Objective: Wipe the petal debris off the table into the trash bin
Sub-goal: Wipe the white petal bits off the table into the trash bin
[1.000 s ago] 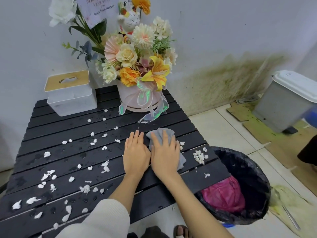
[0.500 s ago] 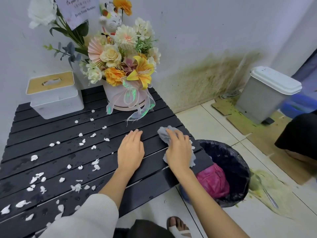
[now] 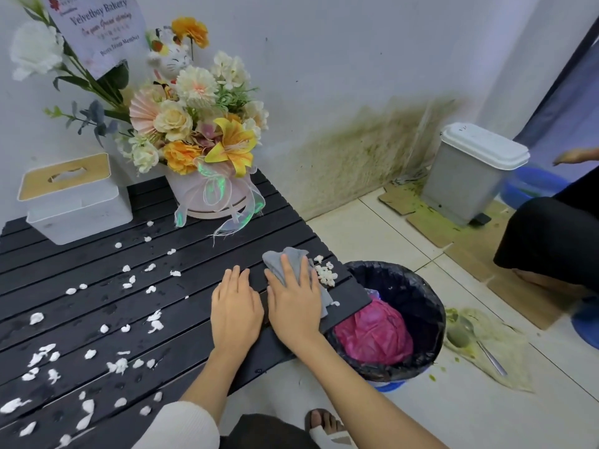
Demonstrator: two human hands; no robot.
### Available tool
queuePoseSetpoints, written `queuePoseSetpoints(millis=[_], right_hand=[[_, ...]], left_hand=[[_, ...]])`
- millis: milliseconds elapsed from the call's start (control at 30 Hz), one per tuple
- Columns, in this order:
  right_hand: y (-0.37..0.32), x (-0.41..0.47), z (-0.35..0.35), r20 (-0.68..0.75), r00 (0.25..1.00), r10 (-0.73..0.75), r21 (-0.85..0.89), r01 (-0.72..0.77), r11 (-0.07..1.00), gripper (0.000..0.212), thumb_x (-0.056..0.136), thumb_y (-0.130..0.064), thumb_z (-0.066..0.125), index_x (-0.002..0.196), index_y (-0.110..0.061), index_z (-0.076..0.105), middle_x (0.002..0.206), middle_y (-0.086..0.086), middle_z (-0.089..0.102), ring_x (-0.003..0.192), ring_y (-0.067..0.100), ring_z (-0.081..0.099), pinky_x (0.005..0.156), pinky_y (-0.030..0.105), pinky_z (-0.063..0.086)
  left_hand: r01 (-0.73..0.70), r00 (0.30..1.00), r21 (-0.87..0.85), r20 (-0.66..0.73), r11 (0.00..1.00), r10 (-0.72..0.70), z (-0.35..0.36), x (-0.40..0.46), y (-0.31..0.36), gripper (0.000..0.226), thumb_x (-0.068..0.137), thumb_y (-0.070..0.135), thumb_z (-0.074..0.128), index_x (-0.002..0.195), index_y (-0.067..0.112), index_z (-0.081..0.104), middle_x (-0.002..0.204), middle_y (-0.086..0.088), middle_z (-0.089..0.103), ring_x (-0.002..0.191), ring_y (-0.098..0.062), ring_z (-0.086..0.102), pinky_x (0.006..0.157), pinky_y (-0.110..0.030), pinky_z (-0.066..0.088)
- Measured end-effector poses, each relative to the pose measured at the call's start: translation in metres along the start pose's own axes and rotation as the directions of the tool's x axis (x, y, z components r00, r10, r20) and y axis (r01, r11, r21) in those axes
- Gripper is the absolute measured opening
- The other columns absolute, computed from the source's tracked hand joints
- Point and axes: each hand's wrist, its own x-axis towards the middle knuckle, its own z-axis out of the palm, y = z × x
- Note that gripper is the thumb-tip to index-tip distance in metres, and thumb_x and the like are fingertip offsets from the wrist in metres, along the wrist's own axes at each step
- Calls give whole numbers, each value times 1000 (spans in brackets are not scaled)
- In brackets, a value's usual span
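Note:
A black slatted table (image 3: pixel 81 306) carries several white petal scraps (image 3: pixel 123 364) across its left and middle. My right hand (image 3: pixel 293 299) presses flat on a grey cloth (image 3: pixel 288 257) near the table's right edge. A small heap of petals (image 3: pixel 325 275) lies just right of the cloth, close to the edge. My left hand (image 3: pixel 235 307) rests flat on the table beside the right one, holding nothing. Below the table's right edge stands the trash bin (image 3: pixel 418 286) with a black liner and a pink bag (image 3: pixel 372 335) inside.
A flower arrangement in a pink box (image 3: pixel 201 147) and a white tissue box (image 3: pixel 71 196) stand at the table's back. On the floor to the right are a grey lidded bin (image 3: pixel 470 176), cardboard, a green spill with a spoon (image 3: pixel 486 348), and another person's dark clothing (image 3: pixel 551 234).
My right hand has slid the cloth back left a little from the table's right edge, closer to my left hand. A heap of petals now lies beside it. The view has shifted.

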Motion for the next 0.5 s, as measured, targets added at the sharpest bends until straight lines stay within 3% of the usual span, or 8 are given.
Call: queuePoseSetpoints(millis=[100,200,367,500], right_hand=[[4,6,1,30,1000,2,0,-2,1000,40,85,-36,35,106,-35,69,128,-3,61,120,31,55,95,43,49],[19,-2,3,-56,998,16,-3,-16,1000,39,87,-36,36,108,-32,68,129,-2,61,121,34,55,96,44,49],[57,-2,-6,-139,981,134,-68,-145,987,38,89,-37,36,112,-33,66,129,-2,61,120,33,55,98,56,40],[98,0,-12,-80,962,262,85,-255,963,28,94,-27,50,120,-27,62,139,4,51,109,37,56,85,47,47]], left_hand=[[-14,1000,43,-24,999,15,2,2,0,45,84,18,35,120,2,58,130,-17,56,126,-30,47,99,-44,38],[-21,999,58,-34,998,23,4,4,0,52,85,23,26,119,3,59,128,-16,57,125,-30,49,97,-45,39],[-29,1000,89,-1,996,29,3,5,1,55,85,26,22,120,4,59,129,-15,57,125,-30,49,97,-45,40],[-33,999,94,11,995,33,2,4,1,56,86,26,21,118,3,60,126,-16,59,123,-30,50,96,-45,41]])
